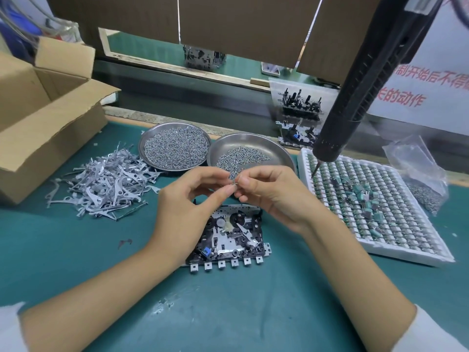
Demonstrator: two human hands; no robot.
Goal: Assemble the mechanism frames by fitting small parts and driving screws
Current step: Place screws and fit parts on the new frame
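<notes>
Left hand (pixel 189 199) and right hand (pixel 272 194) meet fingertip to fingertip, together pinching a tiny metal part (pixel 234 183), too small to identify. The mechanism frame (pixel 229 238) lies flat on the mat directly beneath and toward the person, long axis left to right, about equally near both. The electric screwdriver (pixel 355 92) hangs unheld at right.

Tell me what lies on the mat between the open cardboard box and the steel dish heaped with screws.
In the head view, a loose pile of flat grey metal levers lies on the green mat between cardboard box and dish.
</notes>
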